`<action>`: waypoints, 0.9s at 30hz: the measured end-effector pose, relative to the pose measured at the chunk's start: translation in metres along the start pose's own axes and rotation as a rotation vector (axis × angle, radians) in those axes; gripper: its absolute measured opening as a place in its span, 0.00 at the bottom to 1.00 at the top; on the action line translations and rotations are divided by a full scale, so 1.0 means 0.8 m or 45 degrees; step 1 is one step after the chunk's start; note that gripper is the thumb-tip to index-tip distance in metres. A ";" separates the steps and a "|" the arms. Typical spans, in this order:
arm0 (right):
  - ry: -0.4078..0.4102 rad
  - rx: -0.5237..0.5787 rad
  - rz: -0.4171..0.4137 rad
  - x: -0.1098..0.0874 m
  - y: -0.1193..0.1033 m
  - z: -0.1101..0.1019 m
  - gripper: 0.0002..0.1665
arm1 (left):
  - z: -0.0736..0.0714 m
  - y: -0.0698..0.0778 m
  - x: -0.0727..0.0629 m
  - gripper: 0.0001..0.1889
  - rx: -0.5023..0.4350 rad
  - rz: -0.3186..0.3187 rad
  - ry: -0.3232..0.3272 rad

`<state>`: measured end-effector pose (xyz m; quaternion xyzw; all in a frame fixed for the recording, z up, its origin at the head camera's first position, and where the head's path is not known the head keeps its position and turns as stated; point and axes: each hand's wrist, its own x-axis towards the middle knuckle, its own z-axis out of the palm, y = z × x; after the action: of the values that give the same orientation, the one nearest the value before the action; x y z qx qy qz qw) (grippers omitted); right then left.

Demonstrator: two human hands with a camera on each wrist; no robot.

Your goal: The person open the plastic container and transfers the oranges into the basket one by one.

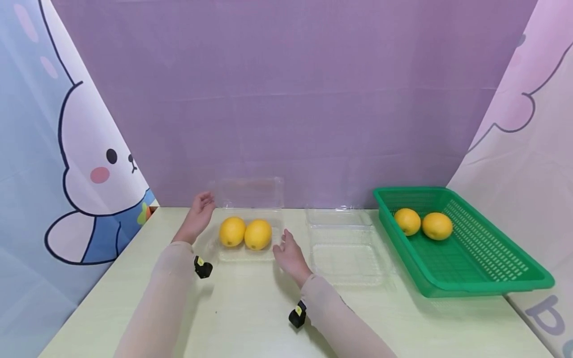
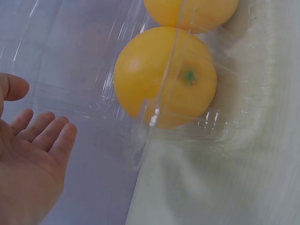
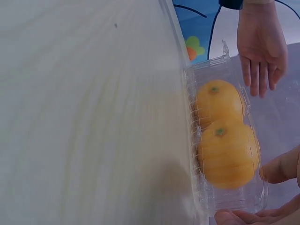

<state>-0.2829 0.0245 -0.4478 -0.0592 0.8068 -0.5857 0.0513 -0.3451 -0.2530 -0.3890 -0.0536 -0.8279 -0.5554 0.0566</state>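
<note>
Two oranges (image 1: 245, 233) sit side by side in a clear plastic clamshell box (image 1: 241, 256), its transparent lid (image 1: 250, 193) raised at the back. To the left of that lid is my left hand (image 1: 200, 214), fingers extended and holding nothing; the left wrist view shows its palm (image 2: 33, 173) apart from the plastic. My right hand (image 1: 292, 253) is at the box's right side. In the right wrist view, its thumb (image 3: 281, 167) and fingertips (image 3: 229, 217) are spread at the end of the box, close to or touching the plastic.
A second clear clamshell box (image 1: 346, 263) stands open to the right, with no fruit in it. Further right, a green plastic basket (image 1: 488, 287) holds two more oranges (image 1: 423, 223). Purple cloth (image 1: 295, 99) hangs behind the pale table (image 1: 241, 318), with printed cloths on both sides.
</note>
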 end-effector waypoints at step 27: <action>0.034 -0.019 -0.056 -0.008 0.005 0.000 0.40 | 0.016 -0.002 0.020 0.44 0.091 -0.191 -0.115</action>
<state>-0.2769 0.0270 -0.4515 -0.0697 0.8102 -0.5814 0.0273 -0.3613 -0.2417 -0.3930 -0.0143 -0.8505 -0.5253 -0.0208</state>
